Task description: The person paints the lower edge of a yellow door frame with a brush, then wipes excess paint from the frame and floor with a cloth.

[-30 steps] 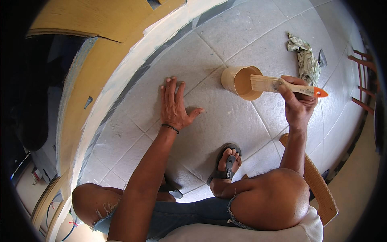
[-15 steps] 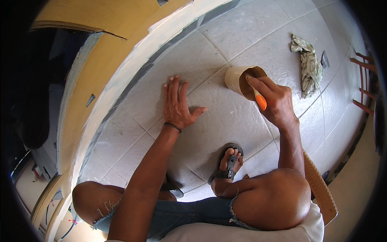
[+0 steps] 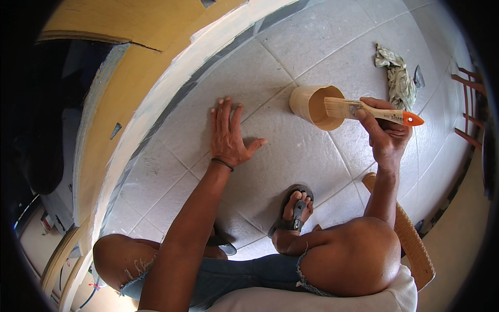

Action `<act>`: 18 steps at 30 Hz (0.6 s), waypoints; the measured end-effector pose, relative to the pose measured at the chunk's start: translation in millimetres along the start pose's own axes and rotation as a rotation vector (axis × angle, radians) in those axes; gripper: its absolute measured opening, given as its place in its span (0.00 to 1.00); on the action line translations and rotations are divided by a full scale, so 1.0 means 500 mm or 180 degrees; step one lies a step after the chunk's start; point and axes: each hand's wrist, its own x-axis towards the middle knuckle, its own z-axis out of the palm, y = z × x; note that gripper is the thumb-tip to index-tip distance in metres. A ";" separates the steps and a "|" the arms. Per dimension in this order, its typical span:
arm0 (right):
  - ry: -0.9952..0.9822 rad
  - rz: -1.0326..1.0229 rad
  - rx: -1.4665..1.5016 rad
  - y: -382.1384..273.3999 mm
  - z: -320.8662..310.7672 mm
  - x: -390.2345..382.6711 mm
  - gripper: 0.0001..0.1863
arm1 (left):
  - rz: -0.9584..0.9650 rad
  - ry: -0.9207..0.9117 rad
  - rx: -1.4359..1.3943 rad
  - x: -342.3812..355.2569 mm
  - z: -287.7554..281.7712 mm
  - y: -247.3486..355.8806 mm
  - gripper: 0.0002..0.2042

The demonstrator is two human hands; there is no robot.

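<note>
A paintbrush (image 3: 379,112) with pale bristles and an orange-tipped wooden handle is gripped in my right hand (image 3: 387,132). It lies nearly level, its bristles at the mouth of a cream-coloured cup-shaped container (image 3: 306,106) on the floor. Brownish inner walls show in the container; what it holds is hidden. My left hand (image 3: 228,132), with a dark band at the wrist, rests flat on the floor tiles, fingers spread and nothing in them.
Grey floor tiles (image 3: 280,156) spread ahead. A crumpled pale cloth (image 3: 400,83) lies at the far right, beside a small grey flat piece (image 3: 419,77). Along the left runs a yellow wall (image 3: 140,78) with a white-painted lower edge. My sandalled foot (image 3: 296,210) is below the container.
My right hand has moved right and lifted the brush out of the container, turning it from steep to nearly level. My left hand has stayed in place.
</note>
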 end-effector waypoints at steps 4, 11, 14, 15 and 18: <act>0.0103 0.0007 0.0151 0.029 -0.022 0.008 0.11 | 0.0015 0.0007 -0.0009 0.003 0.001 0.001 0.56; -0.0550 -0.1183 -0.0683 0.028 0.015 0.012 0.13 | -0.0030 -0.0022 0.0033 0.000 0.000 -0.001 0.55; -0.0854 -0.1623 -0.1516 0.032 0.042 0.018 0.16 | -0.0035 -0.0014 0.0015 0.001 -0.002 0.001 0.56; -0.0937 -0.1615 -0.1732 0.039 0.047 0.017 0.17 | -0.0020 -0.0002 0.0000 0.001 -0.002 0.000 0.56; -0.1009 -0.1706 -0.2183 0.043 0.059 0.018 0.19 | -0.0003 0.0012 -0.0020 0.002 -0.002 0.000 0.56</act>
